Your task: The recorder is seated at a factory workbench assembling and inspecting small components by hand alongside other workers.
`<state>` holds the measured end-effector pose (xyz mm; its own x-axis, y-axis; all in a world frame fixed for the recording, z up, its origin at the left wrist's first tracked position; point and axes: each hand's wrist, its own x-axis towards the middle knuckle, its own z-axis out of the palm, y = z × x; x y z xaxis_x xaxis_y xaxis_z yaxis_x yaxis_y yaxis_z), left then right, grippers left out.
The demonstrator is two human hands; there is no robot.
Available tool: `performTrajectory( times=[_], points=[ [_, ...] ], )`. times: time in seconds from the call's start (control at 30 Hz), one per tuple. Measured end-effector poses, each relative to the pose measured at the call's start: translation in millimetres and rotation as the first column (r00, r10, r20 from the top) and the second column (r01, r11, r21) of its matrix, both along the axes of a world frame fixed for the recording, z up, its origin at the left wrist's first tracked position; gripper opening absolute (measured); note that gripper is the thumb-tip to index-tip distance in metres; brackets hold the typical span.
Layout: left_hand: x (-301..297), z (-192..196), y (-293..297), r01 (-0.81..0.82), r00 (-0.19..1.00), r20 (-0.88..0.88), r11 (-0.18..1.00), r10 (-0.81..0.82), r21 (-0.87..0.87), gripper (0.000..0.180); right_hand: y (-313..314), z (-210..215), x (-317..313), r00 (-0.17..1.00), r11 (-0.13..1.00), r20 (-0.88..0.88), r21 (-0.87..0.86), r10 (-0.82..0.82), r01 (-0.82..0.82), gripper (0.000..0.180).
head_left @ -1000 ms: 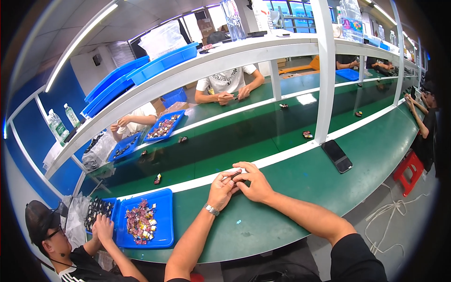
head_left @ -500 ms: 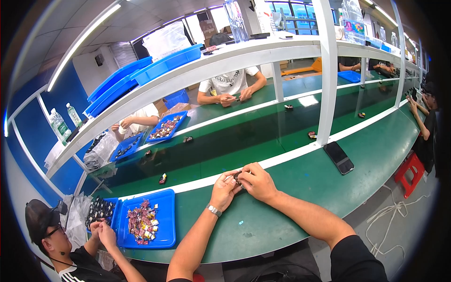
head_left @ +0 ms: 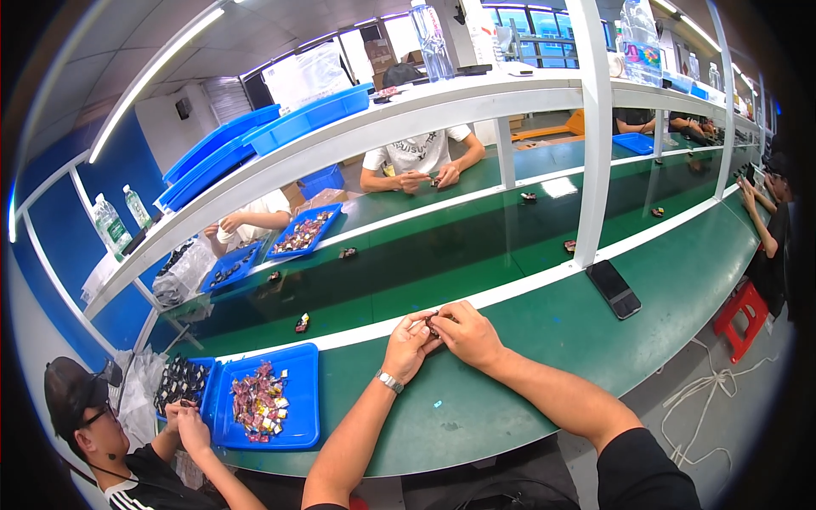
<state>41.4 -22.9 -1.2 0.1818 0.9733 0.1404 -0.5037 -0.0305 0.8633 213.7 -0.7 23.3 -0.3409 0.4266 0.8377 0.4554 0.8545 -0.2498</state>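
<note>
My left hand (head_left: 409, 344) and my right hand (head_left: 466, 333) meet over the green workbench (head_left: 544, 331) and pinch one small dark part (head_left: 431, 323) between their fingertips. Most of the part is hidden by my fingers. A wristwatch sits on my left wrist. To my left lies a blue tray (head_left: 304, 399) filled with several small red and yellow pieces (head_left: 257, 405).
A black phone (head_left: 614, 288) lies on the bench to my right. Small dark parts (head_left: 302, 322) ride on the green belt beyond the white strip. A person at lower left works over a tray of black parts (head_left: 178, 380). Other people sit opposite. A red stool (head_left: 742, 308) stands at right.
My two hands stay together on the small part; the fingers shift slightly. The view has drifted a little, nothing else moved.
</note>
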Motion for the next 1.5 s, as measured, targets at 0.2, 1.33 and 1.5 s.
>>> performTrajectory(
  times=[0.2,1.33,1.5],
  points=[
    [2,2,-2,-0.003,0.999,-0.034,1.000,0.003,0.011,0.026,1,-3,-1,1.000,1.000,-0.012,-0.012,-0.026,0.026,0.011],
    [-19,5,12,-0.344,0.842,-0.409,0.934,0.352,0.095,0.021,62,-25,33,0.896,0.684,-0.371,-0.721,-0.243,-0.113,0.023],
    [-32,-5,24,-0.350,0.700,-0.607,0.922,0.376,0.166,0.014,107,-23,33,0.855,0.638,-0.308,-0.769,-0.417,0.035,0.026]
  ],
)
